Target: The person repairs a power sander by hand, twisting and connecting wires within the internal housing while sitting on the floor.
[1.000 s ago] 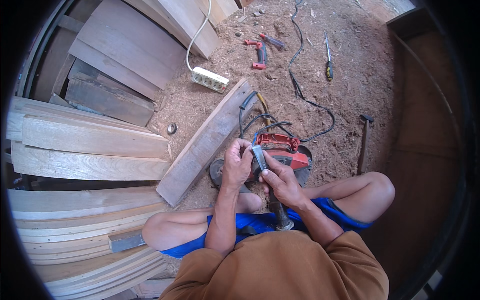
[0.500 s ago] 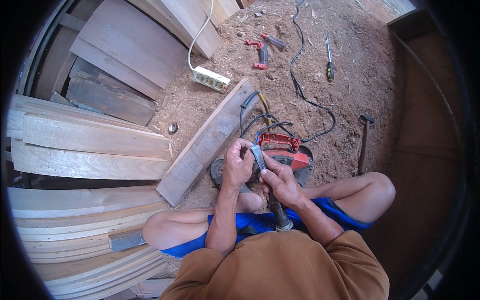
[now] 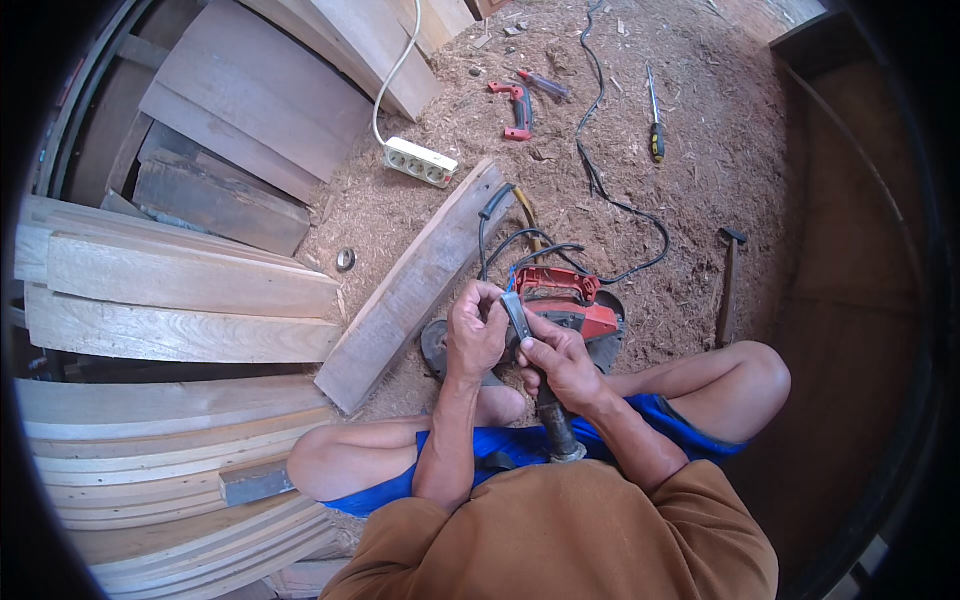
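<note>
My right hand [image 3: 563,362] grips a small, tapered silver metal tool [image 3: 516,314], which looks like a nail clipper, its thumb pressed along the lower end. Against the tool's upper end, my left hand [image 3: 477,328] is closed in a pinch. A thin blue wire [image 3: 513,277] runs down to those fingertips; its end is hidden. Just beyond both hands lies a red and black power tool [image 3: 575,315] with its handle housing opened up and a disc at its right side. Its dark cylindrical body [image 3: 558,420] points back between my legs.
A plank [image 3: 415,290] lies slantwise left of the hands. Around on the sawdust are a power strip [image 3: 421,162], a red handle shell [image 3: 518,110], screwdrivers [image 3: 656,140] [image 3: 546,85], a hammer [image 3: 729,290], a tape roll [image 3: 345,260] and a black cable [image 3: 630,208]. Stacked boards [image 3: 190,290] line the left.
Both hands keep the same hold on the silver tool. The view has shifted very slightly; nothing else has visibly moved.
</note>
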{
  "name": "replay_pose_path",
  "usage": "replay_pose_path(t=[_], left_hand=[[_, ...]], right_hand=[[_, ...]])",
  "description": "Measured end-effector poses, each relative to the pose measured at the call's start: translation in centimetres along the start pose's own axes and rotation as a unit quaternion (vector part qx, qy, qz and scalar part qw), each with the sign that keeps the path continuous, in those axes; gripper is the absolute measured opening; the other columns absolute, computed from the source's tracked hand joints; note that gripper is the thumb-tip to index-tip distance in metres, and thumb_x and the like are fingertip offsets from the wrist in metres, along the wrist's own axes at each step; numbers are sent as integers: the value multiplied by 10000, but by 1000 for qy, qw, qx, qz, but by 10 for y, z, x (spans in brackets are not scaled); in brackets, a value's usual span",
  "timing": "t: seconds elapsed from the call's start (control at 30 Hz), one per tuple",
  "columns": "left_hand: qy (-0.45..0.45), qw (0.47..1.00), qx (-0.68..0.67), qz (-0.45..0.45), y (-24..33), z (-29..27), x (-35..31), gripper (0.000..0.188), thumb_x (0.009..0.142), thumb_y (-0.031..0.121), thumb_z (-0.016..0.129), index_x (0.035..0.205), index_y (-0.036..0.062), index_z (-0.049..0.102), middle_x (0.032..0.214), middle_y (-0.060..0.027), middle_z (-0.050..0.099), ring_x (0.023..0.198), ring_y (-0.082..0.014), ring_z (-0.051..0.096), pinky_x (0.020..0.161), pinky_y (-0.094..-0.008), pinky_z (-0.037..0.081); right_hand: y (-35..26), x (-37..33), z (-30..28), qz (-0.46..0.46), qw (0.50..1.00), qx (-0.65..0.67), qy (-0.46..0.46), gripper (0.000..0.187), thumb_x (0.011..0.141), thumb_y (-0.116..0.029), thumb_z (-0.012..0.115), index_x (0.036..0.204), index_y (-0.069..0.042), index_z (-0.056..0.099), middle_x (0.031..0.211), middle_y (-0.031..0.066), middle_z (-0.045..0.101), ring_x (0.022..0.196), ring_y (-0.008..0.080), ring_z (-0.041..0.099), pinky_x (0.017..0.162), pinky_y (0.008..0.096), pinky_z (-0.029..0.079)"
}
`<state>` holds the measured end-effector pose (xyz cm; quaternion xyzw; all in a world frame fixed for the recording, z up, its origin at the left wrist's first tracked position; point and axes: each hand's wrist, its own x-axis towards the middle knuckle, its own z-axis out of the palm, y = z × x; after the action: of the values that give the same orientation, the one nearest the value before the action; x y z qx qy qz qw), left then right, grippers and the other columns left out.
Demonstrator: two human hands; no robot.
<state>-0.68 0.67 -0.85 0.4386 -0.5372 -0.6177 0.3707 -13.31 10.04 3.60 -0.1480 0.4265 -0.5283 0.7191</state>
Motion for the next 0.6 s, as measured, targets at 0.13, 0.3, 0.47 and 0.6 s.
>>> replay_pose_path(t=[0.13, 0.3, 0.47, 0.6], left_hand=[[8, 999, -36, 15, 2, 2, -1, 34, 953, 56, 616, 931, 36, 598, 763, 26, 592, 665, -27, 511, 594, -217, 435], [0, 1000, -9, 12, 1, 3, 0, 33, 949, 51, 617, 942, 40, 586, 763, 43, 570, 667, -18, 492, 591, -206, 415], [16, 1000, -6, 6, -4, 1, 2, 27, 945, 37, 613, 938, 38, 587, 756, 39, 572, 659, -16, 493, 582, -206, 413], [27, 1000, 9, 9, -4, 4, 1, 32, 937, 20, 612, 920, 36, 590, 732, 34, 583, 638, -18, 503, 562, -211, 418]], right_hand=[[2, 1, -8, 30, 999, 35, 23, 545, 1026, -97, 477, 1557, -109, 355, 805, -21, 529, 582, 75, 514, 534, 232, 467], [2, -4, -13, 15, 997, 68, 24, 562, 1029, -113, 489, 1568, -117, 333, 827, -1, 548, 578, 87, 525, 531, 246, 488], [-7, -6, 0, 12, 1000, 25, 10, 551, 1038, -132, 484, 1568, -114, 334, 820, -11, 531, 585, 77, 520, 536, 235, 482], [-4, -4, 1, 5, 1000, -8, -10, 545, 1042, -157, 483, 1564, -100, 337, 808, -18, 515, 586, 71, 516, 541, 232, 478]])
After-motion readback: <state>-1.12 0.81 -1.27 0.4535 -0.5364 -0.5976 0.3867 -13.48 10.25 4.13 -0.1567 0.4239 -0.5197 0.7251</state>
